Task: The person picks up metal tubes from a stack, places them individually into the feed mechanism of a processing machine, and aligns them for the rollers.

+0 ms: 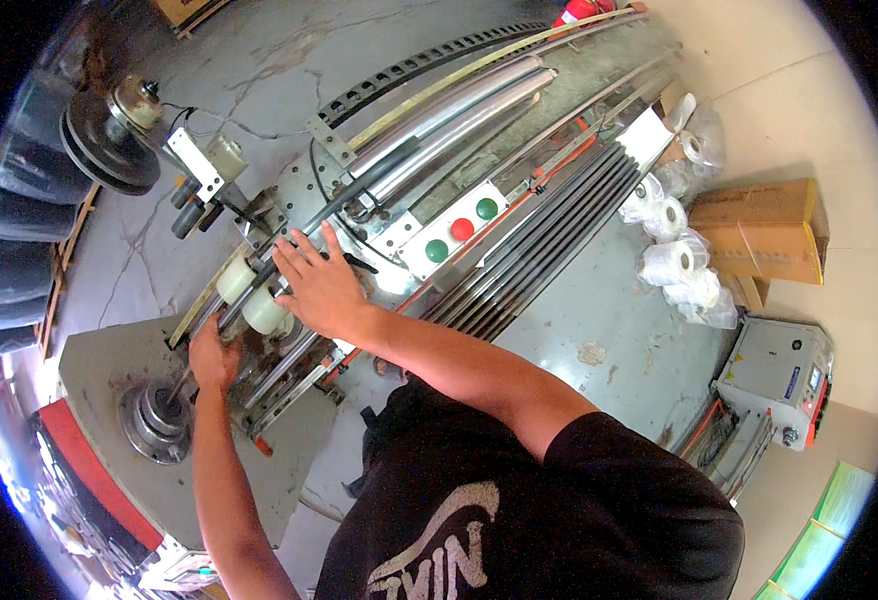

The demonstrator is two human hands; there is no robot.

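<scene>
A long dark metal rod (369, 181) runs diagonally along the machine, from near the round metal chuck (156, 422) up towards the silver rollers. My left hand (216, 355) is closed around its lower end, close to the chuck; part of its grip is hidden. Further along, my right hand (321, 290) lies over the rod with its fingers stretched out and slightly spread. Two white plastic rollers (264, 314) sit between my hands, beside the rod. Below the right forearm, several dark rods (549, 235) lie side by side.
A panel of green and red buttons (462, 230) is right of my right hand. Silver rollers (459, 120) stretch away along the machine. A round-disc spool holder (109, 140) stands at left. Wrapped white rolls (671, 262), a cardboard box (759, 230) and a grey control box (777, 370) are at right.
</scene>
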